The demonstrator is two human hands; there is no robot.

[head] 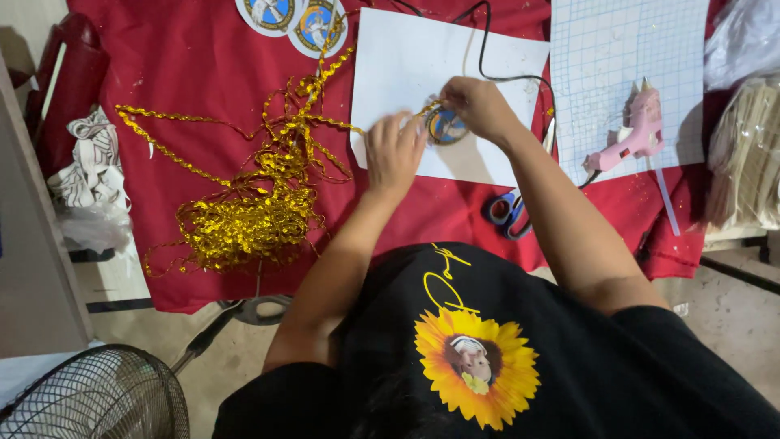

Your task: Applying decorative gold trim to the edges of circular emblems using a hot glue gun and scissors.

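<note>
Both hands (396,153) (478,106) seemingly press gold trim (244,213) round badge (446,127)

A deep red cloth (203,73) is covering the surface. Shiny gold trim (252,203) is glittering at centre left. A white sheet (406,65) is showing under a blue-and-gold round badge (446,127). At upper right, a pale blue gridded mat (601,49) is carrying a pink glue gun (638,130). Blue-handled scissors (508,213) are lying below.
</note>
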